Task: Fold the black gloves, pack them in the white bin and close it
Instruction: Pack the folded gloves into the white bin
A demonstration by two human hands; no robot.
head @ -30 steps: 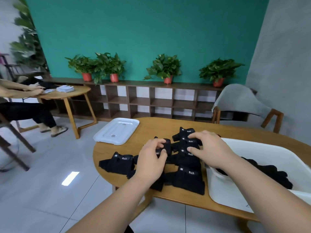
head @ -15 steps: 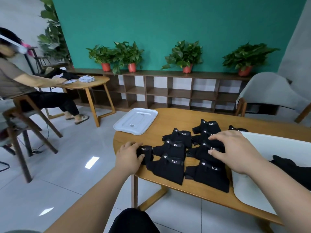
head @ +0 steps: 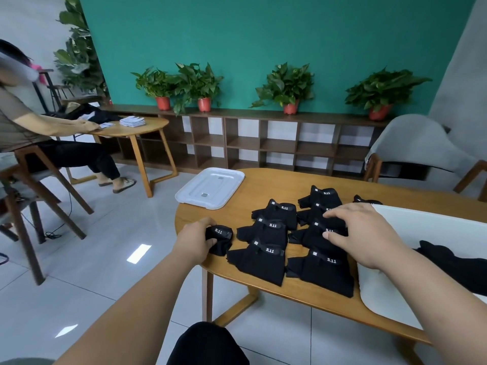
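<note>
the left hand [head: 195,242] curls round a folded glove [head: 220,239] at the desk's [head: 276,180] left edge; the right hand [head: 361,233] lies flat, fingers spread, on the black gloves [head: 263,262] laid in rows. the white bin [head: 382,299] stands open just right of them, its lid [head: 209,187] lying apart.

Wooden table [head: 276,180]; black gloves [head: 266,256] lie flat on it in two columns, white "5.11" marks facing up. Left hand [head: 196,239] at 9 o'clock of the columns, fingers curled round one folded glove [head: 220,237] that sits at the table edge. Right hand [head: 361,233] at 3 o'clock, fingers straight and spread, resting on the right column. White bin [head: 421,225] just past it at 3 o'clock, uncovered; black fabric [head: 453,267] inside. Lid [head: 209,187] at 11 o'clock, flat on the table, well apart from the bin. Seated person [head: 15,122] far off at 9 o'clock; potted plants [head: 286,86] on a low shelf [head: 263,143] at 12 o'clock.
</note>
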